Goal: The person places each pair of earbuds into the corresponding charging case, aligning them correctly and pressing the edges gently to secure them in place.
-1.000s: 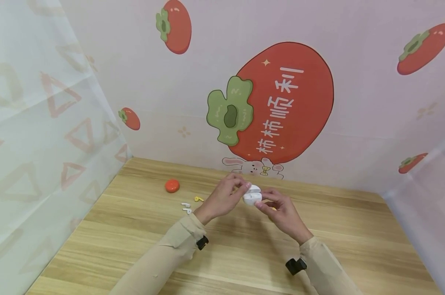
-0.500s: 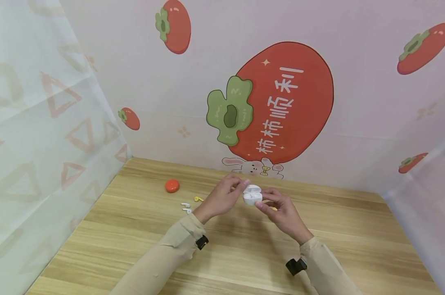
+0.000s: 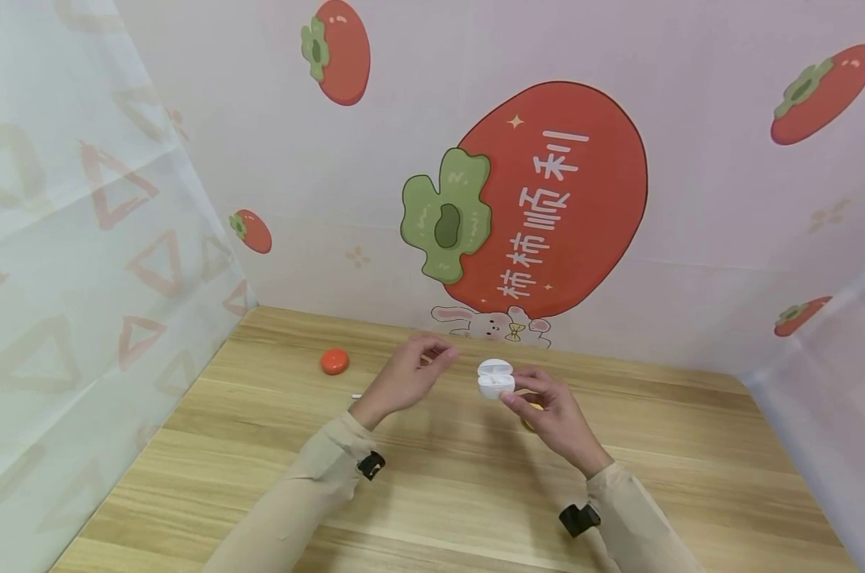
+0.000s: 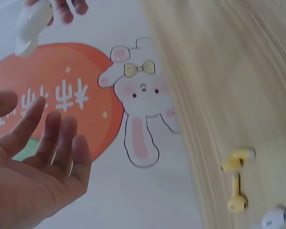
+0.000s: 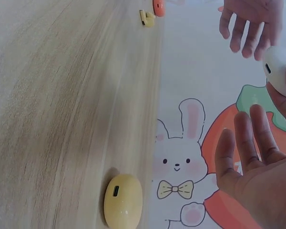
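Note:
In the head view my right hand (image 3: pixel 555 414) holds a white earbud charging case (image 3: pixel 496 388) above the table, pinched between thumb and fingers. Its lid stands raised, and the inside faces me. My left hand (image 3: pixel 409 376) is off to the left of the case, holding nothing, its fingers loosely bent. Below that hand, the left wrist view shows two yellow earbuds (image 4: pixel 237 201) and part of a white earbud (image 4: pixel 275 218) on the table. From the head camera, the left hand hides most of these earbuds.
A closed red case (image 3: pixel 335 361) sits toward the back left of the wooden table (image 3: pixel 432 493). A yellow case (image 5: pixel 123 201) lies under my right hand, partly hidden in the head view. Behind the table rises a printed wall (image 3: pixel 704 199).
The white case's lid has swung further up. My left hand has come away from it and moved left, over the earbuds. The right hand and case have shifted slightly right.

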`<state>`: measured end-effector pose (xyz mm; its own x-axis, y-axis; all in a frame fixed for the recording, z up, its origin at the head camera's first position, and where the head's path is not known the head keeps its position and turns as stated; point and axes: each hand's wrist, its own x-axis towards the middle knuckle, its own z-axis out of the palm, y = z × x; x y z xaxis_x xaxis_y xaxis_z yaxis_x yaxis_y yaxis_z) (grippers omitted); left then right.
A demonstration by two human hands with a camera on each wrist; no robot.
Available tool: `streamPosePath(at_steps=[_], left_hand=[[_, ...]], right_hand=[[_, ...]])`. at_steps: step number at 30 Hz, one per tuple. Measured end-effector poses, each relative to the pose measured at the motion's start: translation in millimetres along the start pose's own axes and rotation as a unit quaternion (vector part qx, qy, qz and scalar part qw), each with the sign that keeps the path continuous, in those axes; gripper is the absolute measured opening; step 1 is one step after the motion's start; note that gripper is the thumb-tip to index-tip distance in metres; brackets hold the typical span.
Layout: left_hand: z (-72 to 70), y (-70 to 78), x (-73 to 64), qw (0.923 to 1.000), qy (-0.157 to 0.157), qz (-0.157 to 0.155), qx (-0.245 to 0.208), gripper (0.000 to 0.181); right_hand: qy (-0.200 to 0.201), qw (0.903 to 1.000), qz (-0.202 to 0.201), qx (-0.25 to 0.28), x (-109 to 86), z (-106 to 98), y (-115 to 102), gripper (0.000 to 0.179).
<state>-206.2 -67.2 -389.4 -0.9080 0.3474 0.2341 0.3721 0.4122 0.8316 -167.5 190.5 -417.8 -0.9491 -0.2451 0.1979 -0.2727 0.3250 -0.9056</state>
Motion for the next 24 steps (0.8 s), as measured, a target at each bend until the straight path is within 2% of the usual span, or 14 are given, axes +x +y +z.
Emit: streamPosePath(at_steps=[7, 13, 19, 24], left_hand=[[-16.6, -8.4, -3.1, 0.9998, -0.005, 0.002, 0.019, 0.021], [-28.7, -17.7, -7.3, 0.9966, -0.008, 0.015, 0.081, 0.016], [-40.4, -26.6, -13.3, 0.9905, -0.023, 0.006, 0.135, 0.016], [-48.3, -32.2, -18.4, 0.981, -0.032, -0.007, 0.191, 0.014]], right_hand=[[0.008, 0.9999, 0.009, -0.004, -2.4, -1.9, 1.9, 0.024], [0.014, 0.9998, 0.01, -0.006, -4.6, -4.1, 2.3, 0.023], [0.015, 0.9998, 0.001, -0.009, -6.3, -6.4, 5.2, 0.021], [0.018, 0.9997, 0.003, -0.019, -7.3, -8.2, 4.7, 0.021]])
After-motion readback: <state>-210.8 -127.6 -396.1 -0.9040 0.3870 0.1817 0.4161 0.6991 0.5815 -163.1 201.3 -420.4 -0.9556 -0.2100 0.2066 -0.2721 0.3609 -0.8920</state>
